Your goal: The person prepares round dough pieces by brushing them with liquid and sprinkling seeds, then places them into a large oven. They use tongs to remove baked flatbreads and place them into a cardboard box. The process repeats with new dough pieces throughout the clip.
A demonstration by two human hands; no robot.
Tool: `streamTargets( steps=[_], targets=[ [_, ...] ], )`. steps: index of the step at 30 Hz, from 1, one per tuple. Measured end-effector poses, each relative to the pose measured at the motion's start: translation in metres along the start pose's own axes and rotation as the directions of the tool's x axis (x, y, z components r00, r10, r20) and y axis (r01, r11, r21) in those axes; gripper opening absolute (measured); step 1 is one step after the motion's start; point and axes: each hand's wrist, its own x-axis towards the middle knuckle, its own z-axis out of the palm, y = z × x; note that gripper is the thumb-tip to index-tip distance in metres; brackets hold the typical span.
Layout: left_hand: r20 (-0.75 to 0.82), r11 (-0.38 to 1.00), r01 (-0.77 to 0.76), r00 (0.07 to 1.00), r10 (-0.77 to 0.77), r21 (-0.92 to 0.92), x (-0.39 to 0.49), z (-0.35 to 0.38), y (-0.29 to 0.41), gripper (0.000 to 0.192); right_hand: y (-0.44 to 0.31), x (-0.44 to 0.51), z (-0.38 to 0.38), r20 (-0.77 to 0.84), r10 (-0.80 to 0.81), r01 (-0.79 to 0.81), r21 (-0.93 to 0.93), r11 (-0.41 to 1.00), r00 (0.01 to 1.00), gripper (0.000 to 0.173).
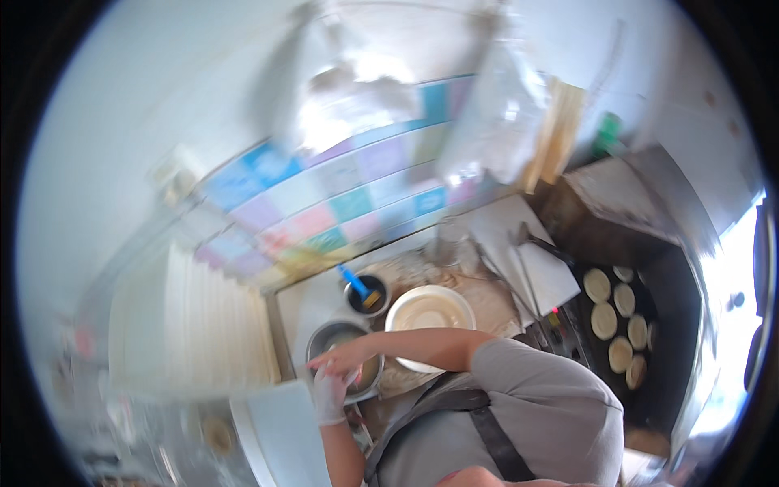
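My left hand [331,399] wears a thin clear plastic glove and is beside a metal pot [370,386] with pale contents. My bare right hand [350,356] reaches across my body and touches the gloved one over the pot's rim. The fingers overlap and blur, so I cannot tell whether either hand grips something. Behind them, a brush with a blue handle [351,277] stands in a small metal container [377,309]. A wide white bowl [459,301] sits to the right, partly covered by my right forearm.
Several round flat dough pieces [604,321] lie on a dark griddle [660,341] at the right. Long metal tongs [523,274] rest on a white board [551,277]. A ribbed pale container [213,329] stands at the left. Plastic bags [496,122] hang before a tiled wall [350,204].
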Motion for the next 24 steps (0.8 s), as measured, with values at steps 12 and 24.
streamTargets(
  steps=[12, 24],
  targets=[
    [0.144, -0.364, -0.057, 0.966, 0.217, 0.930, -0.027, 0.037, 0.013, 0.056, 0.015, -0.089, 0.002, -0.503, -0.416, -0.212, -0.792, 0.573, 0.758, 0.020],
    [0.667, 0.321, -0.693, 0.717, 0.204, 0.646, 0.030, 0.280, -0.046, 0.037, 0.027, -0.440, -0.203, -0.482, -0.347, -0.321, -0.138, 0.937, -0.804, 0.028]
  ],
)
